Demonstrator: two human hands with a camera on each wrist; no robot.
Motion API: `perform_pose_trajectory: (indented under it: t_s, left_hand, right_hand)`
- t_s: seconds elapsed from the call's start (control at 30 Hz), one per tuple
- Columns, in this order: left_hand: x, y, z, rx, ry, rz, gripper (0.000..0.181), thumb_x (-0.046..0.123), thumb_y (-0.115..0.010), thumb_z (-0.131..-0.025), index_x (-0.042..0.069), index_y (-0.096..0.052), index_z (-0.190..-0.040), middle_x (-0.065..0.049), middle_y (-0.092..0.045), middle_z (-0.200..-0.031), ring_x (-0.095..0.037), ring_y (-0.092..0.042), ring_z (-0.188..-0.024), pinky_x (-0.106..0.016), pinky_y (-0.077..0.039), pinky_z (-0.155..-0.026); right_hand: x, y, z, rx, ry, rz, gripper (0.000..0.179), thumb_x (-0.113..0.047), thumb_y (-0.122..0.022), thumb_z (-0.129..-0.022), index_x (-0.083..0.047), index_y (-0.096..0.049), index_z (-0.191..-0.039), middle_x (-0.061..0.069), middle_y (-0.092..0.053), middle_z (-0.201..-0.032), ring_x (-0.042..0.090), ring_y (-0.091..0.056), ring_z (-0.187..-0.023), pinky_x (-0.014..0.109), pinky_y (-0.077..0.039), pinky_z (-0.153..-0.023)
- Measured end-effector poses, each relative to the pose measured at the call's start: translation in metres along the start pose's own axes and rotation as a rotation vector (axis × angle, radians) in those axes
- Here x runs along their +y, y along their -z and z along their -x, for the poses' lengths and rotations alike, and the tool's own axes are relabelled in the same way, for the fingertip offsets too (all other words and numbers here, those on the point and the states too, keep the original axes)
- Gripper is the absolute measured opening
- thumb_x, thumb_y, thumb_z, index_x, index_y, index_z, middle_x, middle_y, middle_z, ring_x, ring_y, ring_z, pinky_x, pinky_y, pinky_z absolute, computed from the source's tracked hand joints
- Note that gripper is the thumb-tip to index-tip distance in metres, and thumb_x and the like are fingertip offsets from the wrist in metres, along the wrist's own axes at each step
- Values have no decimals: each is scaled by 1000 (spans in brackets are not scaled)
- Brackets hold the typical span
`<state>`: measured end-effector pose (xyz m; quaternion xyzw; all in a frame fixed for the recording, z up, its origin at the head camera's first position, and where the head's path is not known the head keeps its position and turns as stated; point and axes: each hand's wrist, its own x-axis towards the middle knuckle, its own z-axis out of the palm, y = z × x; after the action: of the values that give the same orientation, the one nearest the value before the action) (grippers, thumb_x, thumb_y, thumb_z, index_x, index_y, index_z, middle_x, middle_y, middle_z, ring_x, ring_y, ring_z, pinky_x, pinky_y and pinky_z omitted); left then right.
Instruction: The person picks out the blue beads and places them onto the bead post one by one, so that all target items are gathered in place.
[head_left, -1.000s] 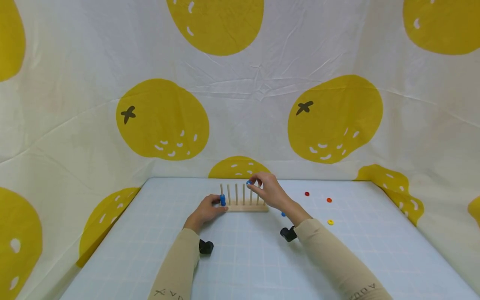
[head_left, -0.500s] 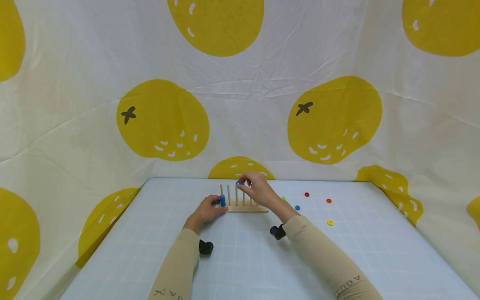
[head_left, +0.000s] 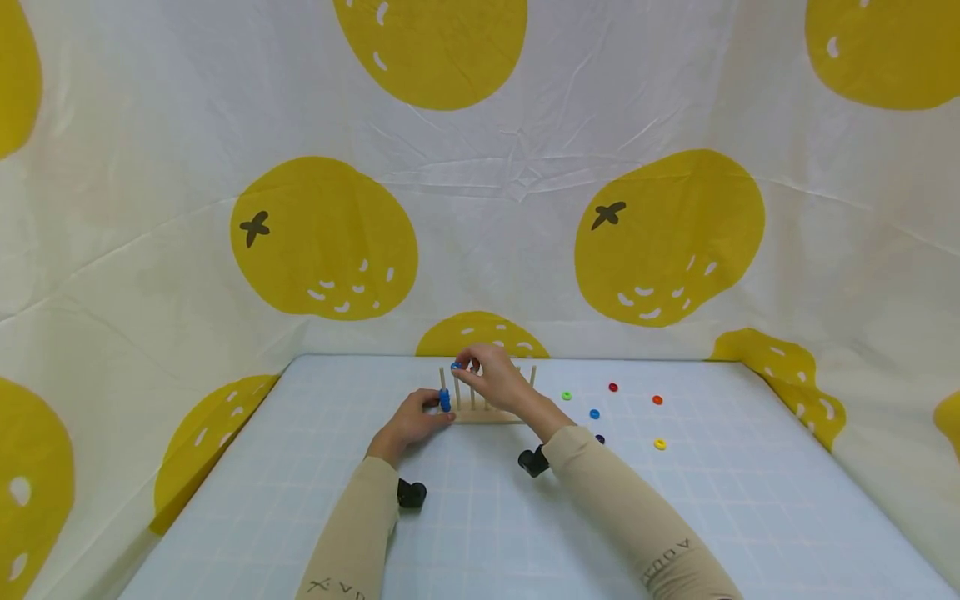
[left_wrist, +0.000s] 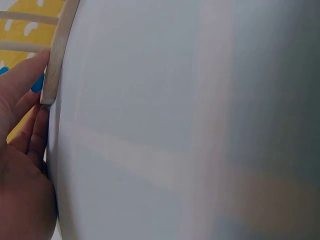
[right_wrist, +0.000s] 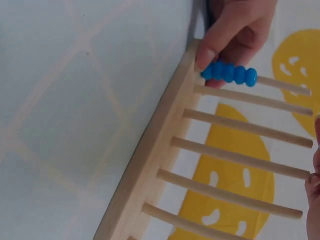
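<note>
A wooden peg rack (head_left: 491, 416) with a row of upright pegs stands toward the back of the table. My left hand (head_left: 411, 422) grips its left end, thumb on the front of the base (left_wrist: 61, 55). Several blue beads (head_left: 446, 400) are stacked on the leftmost peg, right by those fingers; the right wrist view shows the stack (right_wrist: 231, 73) low on its peg. My right hand (head_left: 495, 379) pinches a blue bead (head_left: 455, 366) at the top of the second peg from the left. Only the edge of the right fingers (right_wrist: 313, 187) shows in the right wrist view.
Loose rings lie right of the rack: green (head_left: 567, 396), red (head_left: 612, 387), orange (head_left: 657, 400), blue (head_left: 595, 414), yellow (head_left: 660, 444), and a dark one (head_left: 600, 439) partly behind the right forearm. A patterned cloth (head_left: 517, 250) hangs behind the table.
My right hand has moved left along the peg tops with the blue bead, from the right part of the rack to the second peg. The left hand has stayed in place.
</note>
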<state>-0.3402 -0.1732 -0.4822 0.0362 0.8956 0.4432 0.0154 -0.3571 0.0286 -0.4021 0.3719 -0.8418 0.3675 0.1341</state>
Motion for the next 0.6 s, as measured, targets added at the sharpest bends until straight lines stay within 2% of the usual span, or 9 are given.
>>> perform_pose_trajectory:
  t_s: [0.37, 0.6]
  left_hand:
    - [-1, 1, 0, -3, 6, 21, 51, 25, -78, -92, 0, -63, -133, -19, -58, -140, -39, -47, -137, -57, -32, -118]
    - [-2, 0, 0, -8, -28, 41, 47, 22, -79, -91, -1, -65, -130, -19, -61, -134, -39, -50, -132, -58, -35, -115]
  right_hand:
    - [-10, -10, -14, -48, -34, 3, 13, -14, -68, -100, -3, -71, -107, 4, -67, -94, 16, -55, -82, 24, -49, -70]
    - [-7, -15, -18, -81, -84, 23, 14, -16, -66, -101, -5, -70, -109, 2, -66, -97, 15, -55, -85, 24, -48, -72]
